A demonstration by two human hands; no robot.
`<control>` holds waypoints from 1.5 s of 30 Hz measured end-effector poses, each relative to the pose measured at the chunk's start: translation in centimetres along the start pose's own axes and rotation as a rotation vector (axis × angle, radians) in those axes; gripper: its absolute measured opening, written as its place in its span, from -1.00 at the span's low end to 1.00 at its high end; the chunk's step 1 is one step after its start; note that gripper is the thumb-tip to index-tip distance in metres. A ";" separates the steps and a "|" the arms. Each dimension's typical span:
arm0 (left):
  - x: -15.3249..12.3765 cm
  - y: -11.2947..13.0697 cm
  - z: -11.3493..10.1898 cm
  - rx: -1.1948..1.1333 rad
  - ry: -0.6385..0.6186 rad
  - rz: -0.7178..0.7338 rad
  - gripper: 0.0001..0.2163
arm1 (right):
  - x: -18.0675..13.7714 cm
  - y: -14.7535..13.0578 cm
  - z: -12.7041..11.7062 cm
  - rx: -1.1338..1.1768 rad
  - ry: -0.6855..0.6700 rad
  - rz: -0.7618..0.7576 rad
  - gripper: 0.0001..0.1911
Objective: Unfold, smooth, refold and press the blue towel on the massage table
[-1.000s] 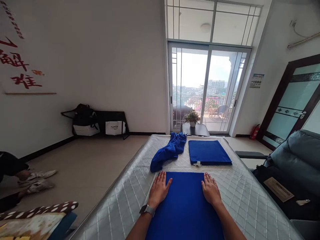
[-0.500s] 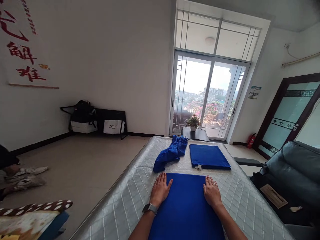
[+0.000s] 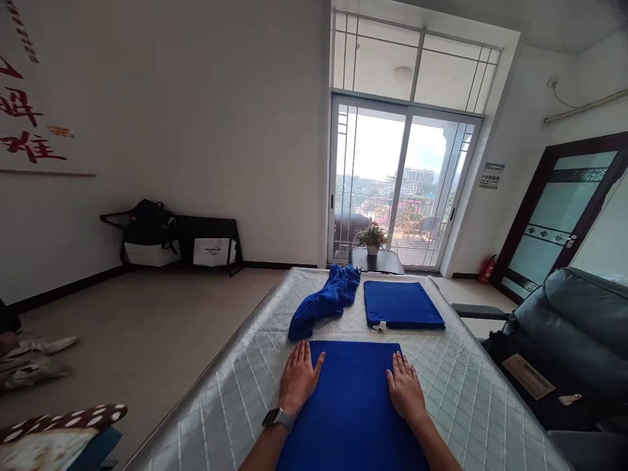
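A blue cloth (image 3: pixel 354 399) lies flat in front of me on the silver quilted surface (image 3: pixel 235 386), its near end cut off by the bottom of the view. My left hand (image 3: pixel 300 376) rests flat on its left edge, fingers stretched out and thumb apart. On the right edge my right hand (image 3: pixel 406 387) lies open in the same way, near the far corner. Beyond the cloth, a crumpled blue cloth (image 3: pixel 326 302) sits at the left. Beside it is a neatly folded blue cloth (image 3: pixel 403 305) with a white tag on its near edge.
A dark armchair (image 3: pixel 554 333) stands at the right, a cardboard piece (image 3: pixel 528 376) on it. Behind the far end is a potted plant (image 3: pixel 373 238) on a small table. A patterned cloth pile (image 3: pixel 59 435) lies lower left, near a person's shoes (image 3: pixel 36 360).
My view has swung slightly to the right, so the scene sits further left. My right hand has slid a little toward me along the cloth's edge; both hands stay flat.
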State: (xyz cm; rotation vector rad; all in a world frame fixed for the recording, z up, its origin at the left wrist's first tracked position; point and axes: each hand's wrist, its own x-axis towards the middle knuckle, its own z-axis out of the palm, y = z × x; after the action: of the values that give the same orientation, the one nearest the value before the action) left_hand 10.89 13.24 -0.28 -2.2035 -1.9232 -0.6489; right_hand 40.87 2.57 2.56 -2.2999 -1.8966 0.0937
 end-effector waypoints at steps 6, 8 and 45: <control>-1.0 2.9 -0.9 -0.072 0.017 0.174 -0.32 | 0.1 -0.1 -0.1 0.064 -0.018 0.011 -0.33; -2.0 6.2 -1.1 -0.123 -0.062 0.302 -0.37 | 0.1 -0.1 0.0 0.084 -0.012 0.012 -0.32; -2.1 -0.4 -0.8 -0.089 -0.147 0.086 -0.22 | 1.3 0.2 -0.7 0.030 -0.069 0.034 -0.29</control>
State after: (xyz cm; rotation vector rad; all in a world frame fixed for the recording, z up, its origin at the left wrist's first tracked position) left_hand 10.10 11.07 -0.55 -2.4366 -1.8864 -0.5851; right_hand 41.43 3.70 3.31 -2.3387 -1.8749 0.2058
